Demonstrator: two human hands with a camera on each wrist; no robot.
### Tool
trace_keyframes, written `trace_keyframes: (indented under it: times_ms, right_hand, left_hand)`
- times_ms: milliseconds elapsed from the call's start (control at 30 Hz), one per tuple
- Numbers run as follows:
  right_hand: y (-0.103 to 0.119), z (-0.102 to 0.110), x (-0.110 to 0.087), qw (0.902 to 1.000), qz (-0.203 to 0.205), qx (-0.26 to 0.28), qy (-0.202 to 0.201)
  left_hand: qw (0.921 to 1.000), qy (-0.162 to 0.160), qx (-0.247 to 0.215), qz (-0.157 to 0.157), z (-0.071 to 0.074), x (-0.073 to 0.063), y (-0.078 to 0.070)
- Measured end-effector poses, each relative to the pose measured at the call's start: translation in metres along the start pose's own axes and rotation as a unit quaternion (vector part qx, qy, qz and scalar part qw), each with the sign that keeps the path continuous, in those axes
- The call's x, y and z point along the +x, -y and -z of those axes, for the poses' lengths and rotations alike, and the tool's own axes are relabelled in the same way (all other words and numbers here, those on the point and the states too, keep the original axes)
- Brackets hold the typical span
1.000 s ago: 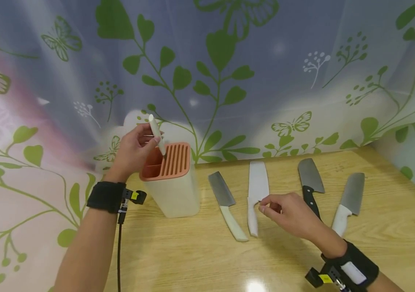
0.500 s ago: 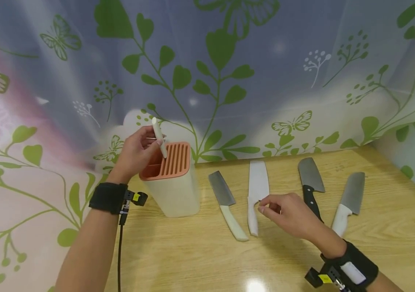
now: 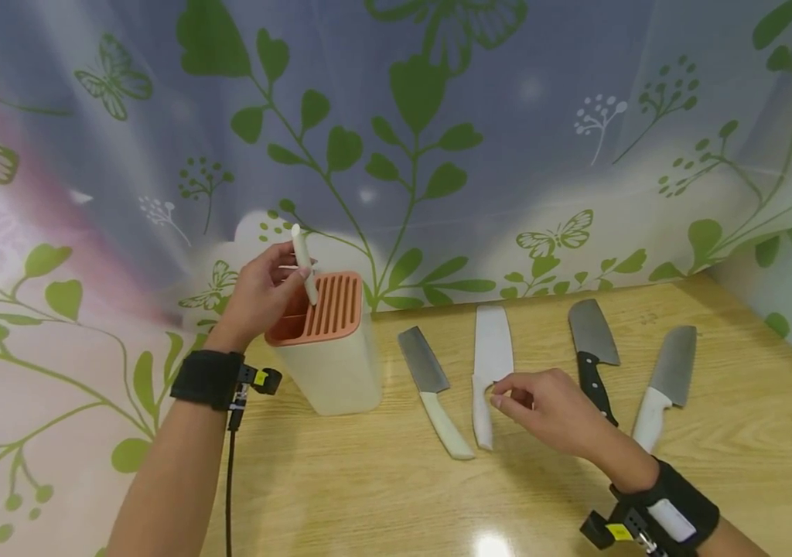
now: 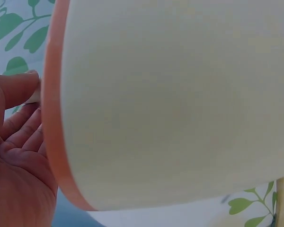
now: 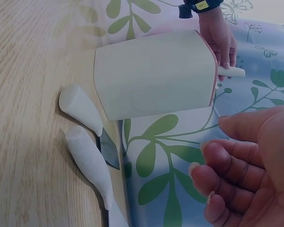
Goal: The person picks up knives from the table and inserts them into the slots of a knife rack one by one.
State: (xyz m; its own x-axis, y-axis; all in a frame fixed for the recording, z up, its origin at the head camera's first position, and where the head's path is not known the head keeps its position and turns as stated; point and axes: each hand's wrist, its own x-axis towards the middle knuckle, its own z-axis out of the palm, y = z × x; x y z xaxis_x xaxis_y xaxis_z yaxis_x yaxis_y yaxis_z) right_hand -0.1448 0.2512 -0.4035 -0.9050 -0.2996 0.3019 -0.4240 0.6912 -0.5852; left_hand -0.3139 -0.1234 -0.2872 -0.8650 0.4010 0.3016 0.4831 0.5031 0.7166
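My left hand (image 3: 257, 290) pinches the white handle of a knife (image 3: 302, 255) between thumb and fingers. That handle stands nearly upright at the leftmost slot of the knife holder (image 3: 329, 379), its blade hidden inside. The holder is cream with an orange slotted top. In the left wrist view, the orange rim (image 4: 54, 113) covers most of the handle. Over the table my right hand (image 3: 552, 410) hovers with loosely curled fingers and nothing in them. Nearest to its fingertips lies an all-white knife (image 3: 493, 344). Left of that is a knife with a pale cream handle (image 3: 446, 425).
To the right lie a black-handled cleaver (image 3: 594, 340) and a white-handled knife (image 3: 670, 371), partly behind the right forearm. Two open compartments (image 3: 289, 326) fill the holder's left side. A leaf-patterned curtain (image 3: 438, 232) hangs along the table's back edge.
The left hand and the knife handle have moved down slightly toward the holder's top, mostly in the first half second. The right hand stays almost still.
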Motion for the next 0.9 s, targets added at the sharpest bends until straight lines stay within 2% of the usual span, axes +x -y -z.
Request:
trace_keyframes:
  times_ms: [267,767,900]
  right_hand:
    - [0.001,-0.0007,0.0001,1.0,0.002,0.001,0.006]
    - [0.0033,-0.0019,0.0012,0.9999,0.004,-0.002,0.011]
    - [0.0046,-0.0012,0.0004,0.9999,-0.001,-0.002,0.012]
  left_hand:
    - [0.9995,0.006,0.028,0.014,-0.0002,-0.0003,0.002]
    - [0.9989,0.011,0.039,0.022,-0.0026,-0.0024,0.0021]
    - [0.9994,-0.009,0.033,0.01,-0.0031,-0.0022,-0.0008]
